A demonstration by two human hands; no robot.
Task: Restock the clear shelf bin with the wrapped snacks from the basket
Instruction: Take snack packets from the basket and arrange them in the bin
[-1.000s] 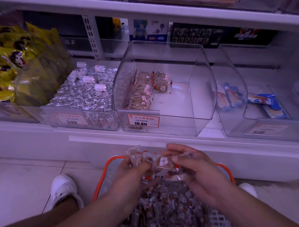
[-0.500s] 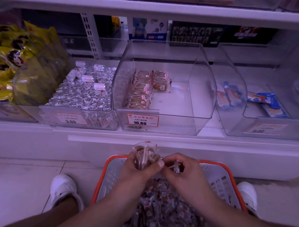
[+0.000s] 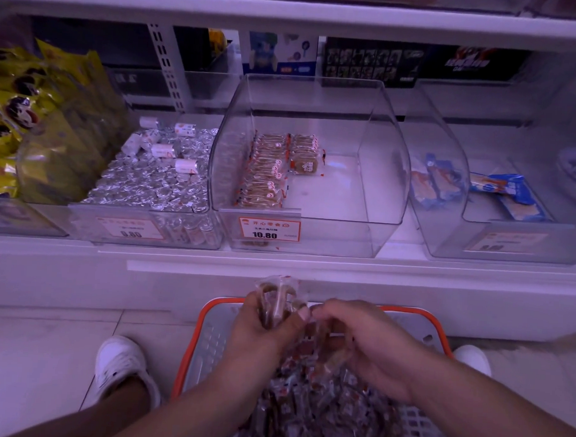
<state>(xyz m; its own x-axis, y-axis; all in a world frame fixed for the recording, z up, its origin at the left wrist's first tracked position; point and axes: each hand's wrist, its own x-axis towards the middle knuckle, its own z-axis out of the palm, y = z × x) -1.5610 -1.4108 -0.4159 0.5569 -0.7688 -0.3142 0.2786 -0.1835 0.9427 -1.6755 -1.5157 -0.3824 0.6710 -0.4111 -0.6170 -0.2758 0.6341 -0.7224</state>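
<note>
Your left hand [image 3: 262, 329] holds a small bunch of wrapped snacks [image 3: 276, 300] upright above the far rim of the basket [image 3: 417, 318], fingers and thumb curled round them, so that grip is clamped on the bunch. Your right hand [image 3: 360, 340] sits just beside it, fingers curled down onto one more snack [image 3: 332, 355] at the top of the basket's heap [image 3: 308, 407]. The basket stands on the floor between your white shoes [image 3: 121, 369]. Above it on the shelf, the clear bin [image 3: 312, 239] holds a few rows of the same snacks [image 3: 269, 171] along its left side, behind a price tag [image 3: 269, 229] reading 10.80. Left of it stands a bin of silver-wrapped sweets [image 3: 149, 186]; right of it, a bin with blue packets [image 3: 499, 194].
</note>
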